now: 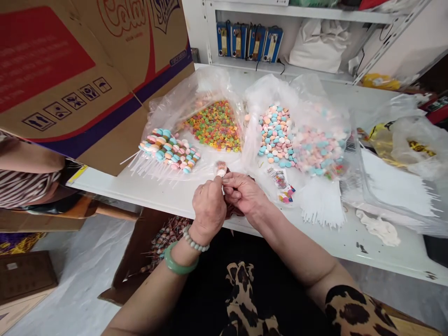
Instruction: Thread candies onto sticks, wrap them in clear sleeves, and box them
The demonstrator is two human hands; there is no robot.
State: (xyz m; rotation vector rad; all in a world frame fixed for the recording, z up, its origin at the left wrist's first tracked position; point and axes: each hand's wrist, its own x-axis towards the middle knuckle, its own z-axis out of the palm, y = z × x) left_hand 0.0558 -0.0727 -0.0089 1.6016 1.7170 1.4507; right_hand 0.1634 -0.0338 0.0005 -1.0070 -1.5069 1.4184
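Note:
My left hand [209,203] and my right hand [245,191] meet at the table's front edge, fingertips pinched together. Above the fingers shows the pink-and-white top of a candy stick [221,168], seemingly in clear wrap; its lower part is hidden. A dark reddish piece [234,211], kind unclear, lies under my right hand. To the left, finished candy sticks [171,150] with pastel sweets on white sticks lie in a pile. Beyond my hands are small ring candies [217,126] in an open plastic bag. Pastel button candies [278,135] spill from another bag at right.
White sticks [322,200] and printed labels [282,184] lie on the table [140,186] at right, near a crumpled white cloth [378,227]. A large cardboard box [105,70] stands at left. Below the table, an open carton [129,261] holds wrapped candy sticks. Another person's arm [31,158] shows far left.

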